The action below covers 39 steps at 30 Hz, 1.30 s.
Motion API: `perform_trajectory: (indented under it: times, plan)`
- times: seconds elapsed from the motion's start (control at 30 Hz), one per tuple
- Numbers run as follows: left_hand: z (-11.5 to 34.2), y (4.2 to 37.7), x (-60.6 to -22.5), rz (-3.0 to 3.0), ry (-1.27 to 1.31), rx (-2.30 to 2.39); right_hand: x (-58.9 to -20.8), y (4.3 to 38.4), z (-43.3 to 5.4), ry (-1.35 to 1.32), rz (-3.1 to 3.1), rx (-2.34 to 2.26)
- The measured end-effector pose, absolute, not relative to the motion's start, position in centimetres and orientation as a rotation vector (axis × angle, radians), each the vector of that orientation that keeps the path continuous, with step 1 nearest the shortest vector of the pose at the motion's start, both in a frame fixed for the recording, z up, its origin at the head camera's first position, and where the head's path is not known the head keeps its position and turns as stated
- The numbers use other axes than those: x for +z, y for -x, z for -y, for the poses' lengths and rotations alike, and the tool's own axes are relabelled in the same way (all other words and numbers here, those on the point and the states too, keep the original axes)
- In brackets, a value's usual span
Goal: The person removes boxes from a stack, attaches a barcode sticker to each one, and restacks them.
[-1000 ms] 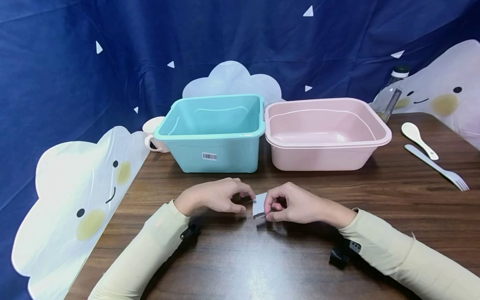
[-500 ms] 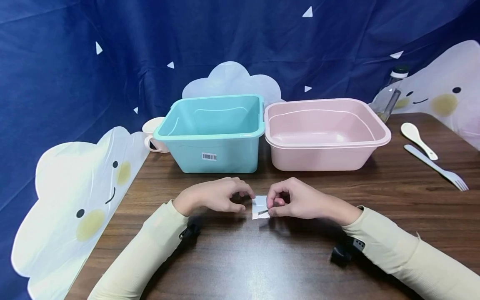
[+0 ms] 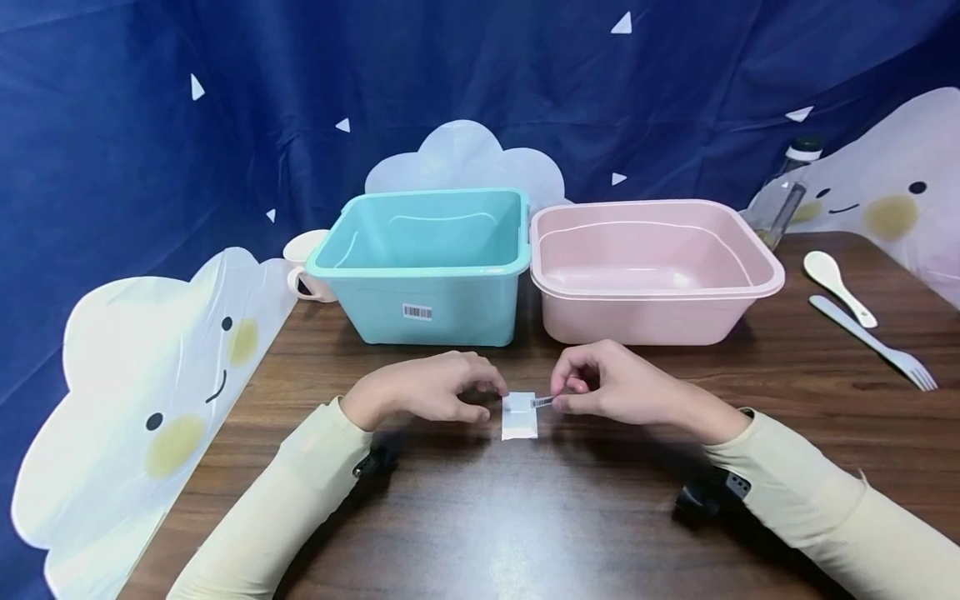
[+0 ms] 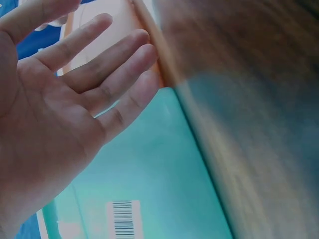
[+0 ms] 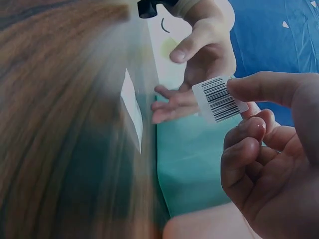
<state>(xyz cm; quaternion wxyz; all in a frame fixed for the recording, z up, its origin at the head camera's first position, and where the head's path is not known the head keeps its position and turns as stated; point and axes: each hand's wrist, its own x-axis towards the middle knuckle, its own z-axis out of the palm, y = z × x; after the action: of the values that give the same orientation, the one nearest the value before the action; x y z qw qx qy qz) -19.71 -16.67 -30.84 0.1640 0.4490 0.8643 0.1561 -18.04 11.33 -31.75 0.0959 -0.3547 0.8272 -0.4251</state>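
Observation:
Between thumb and index finger, my right hand [image 3: 622, 383] pinches a small white barcode sticker [image 5: 219, 99] by its end. The sticker slants over the right edge of a small white paper sheet [image 3: 519, 423] on the wooden table. My left hand [image 3: 450, 387] hovers low on the sheet's left side, index fingertip right at its upper left corner and thumb apart from it. Its fingers look loosely spread in the left wrist view. Both hands are in front of the two basins.
Behind the hands stand a turquoise bin [image 3: 420, 308] with its own barcode label [image 3: 417, 312] and a pink basin [image 3: 645, 321]. A pale pink mug [image 3: 311, 283] is at the bin's left. A white spoon [image 3: 836, 283], a pale fork [image 3: 873, 342] and a glass bottle [image 3: 783, 208] are at the right.
My right hand has moved right and slightly away from me, from the paper sheet's edge, drawing the barcode sticker with it. The sheet now lies more exposed. My left hand has stayed nearly still.

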Motion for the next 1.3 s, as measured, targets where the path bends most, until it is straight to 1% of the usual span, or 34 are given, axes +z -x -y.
perform_trajectory:
  times: [0.27,0.5,0.6,0.77,1.07,1.3]
  plan:
    - [15.1,19.7,-29.1,-2.462,-1.281,0.462,-31.0,18.9,-15.5,0.979,-2.523,-1.241]
    - [12.4,19.7,-28.4,-2.42,-1.368,0.42,-30.7,19.6,-18.9,1.017,-2.58,-1.21]
    - [11.4,19.8,-28.4,-2.395,-1.362,0.405,-30.7,19.8,-19.9,1.012,-2.598,-1.194]
    - [9.8,20.1,-28.7,-2.381,-1.35,0.384,-31.2,20.2,-21.1,0.983,-2.612,-1.195]
    - [7.0,21.2,-28.8,-2.403,-1.443,0.32,-31.7,21.1,-22.2,0.965,-2.572,-1.299]
    - [5.5,21.9,-28.9,-2.382,-1.405,0.333,-31.8,21.4,-22.3,0.954,-2.583,-1.313]
